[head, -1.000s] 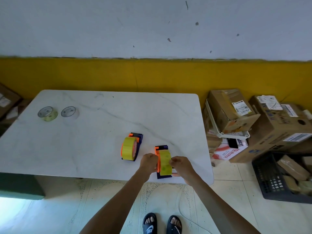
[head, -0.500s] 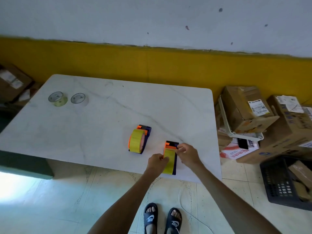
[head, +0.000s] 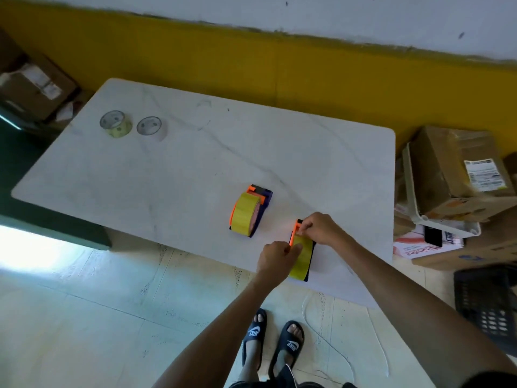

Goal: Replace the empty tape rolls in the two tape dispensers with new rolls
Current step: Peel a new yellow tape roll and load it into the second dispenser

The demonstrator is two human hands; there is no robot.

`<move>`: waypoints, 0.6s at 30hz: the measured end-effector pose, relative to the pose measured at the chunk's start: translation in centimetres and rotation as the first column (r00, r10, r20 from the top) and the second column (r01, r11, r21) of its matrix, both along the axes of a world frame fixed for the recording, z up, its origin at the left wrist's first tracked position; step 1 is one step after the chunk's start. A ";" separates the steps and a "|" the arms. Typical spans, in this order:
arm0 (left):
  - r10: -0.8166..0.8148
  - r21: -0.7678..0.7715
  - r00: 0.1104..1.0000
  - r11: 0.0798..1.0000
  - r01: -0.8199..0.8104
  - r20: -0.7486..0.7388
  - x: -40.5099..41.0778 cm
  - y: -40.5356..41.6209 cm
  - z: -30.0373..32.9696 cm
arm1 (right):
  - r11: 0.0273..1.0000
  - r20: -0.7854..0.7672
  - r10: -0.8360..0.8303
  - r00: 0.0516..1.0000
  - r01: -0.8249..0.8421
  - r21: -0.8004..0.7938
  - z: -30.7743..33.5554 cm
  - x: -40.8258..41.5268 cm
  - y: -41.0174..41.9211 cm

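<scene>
While left hand [head: 275, 259] fingers grip its side, right hand [head: 319, 228] fingers pinch the near dispenser [head: 301, 257] top.

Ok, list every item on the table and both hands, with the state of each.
Left dispenser: loaded with yellow tape, untouched.
Near dispenser: loaded with yellow tape, held.
Left hand: grips the near dispenser's side.
Right hand: pinches its far end.
Two empty rolls: at the far left corner, apart.
</scene>
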State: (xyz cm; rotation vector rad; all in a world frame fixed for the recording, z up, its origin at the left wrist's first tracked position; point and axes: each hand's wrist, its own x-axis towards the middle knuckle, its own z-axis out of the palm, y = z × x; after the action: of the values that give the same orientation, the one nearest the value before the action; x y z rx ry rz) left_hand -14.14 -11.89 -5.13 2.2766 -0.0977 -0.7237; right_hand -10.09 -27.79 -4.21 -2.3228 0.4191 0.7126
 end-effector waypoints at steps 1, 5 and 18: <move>0.011 0.009 1.000 1.000 -0.011 0.004 0.1 -0.1 0.0 | 0.999 0.002 0.022 1.000 -0.022 -0.023 -0.3 0.1 0.0; 0.014 0.067 1.000 0.998 -0.015 0.023 0.5 -0.6 0.0 | 0.976 -0.041 0.166 0.985 -0.170 -0.134 -0.8 0.8 0.1; -0.081 0.180 0.980 0.983 0.047 0.183 -0.1 -0.6 0.1 | 0.915 0.051 0.365 0.930 -0.348 -0.204 -1.2 -0.4 -1.3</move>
State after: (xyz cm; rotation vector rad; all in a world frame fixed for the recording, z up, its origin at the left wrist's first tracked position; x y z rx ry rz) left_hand -14.21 -12.48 -5.02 2.5175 -0.2057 -0.5655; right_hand -10.52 -29.12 -5.43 -2.6391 0.0178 0.7635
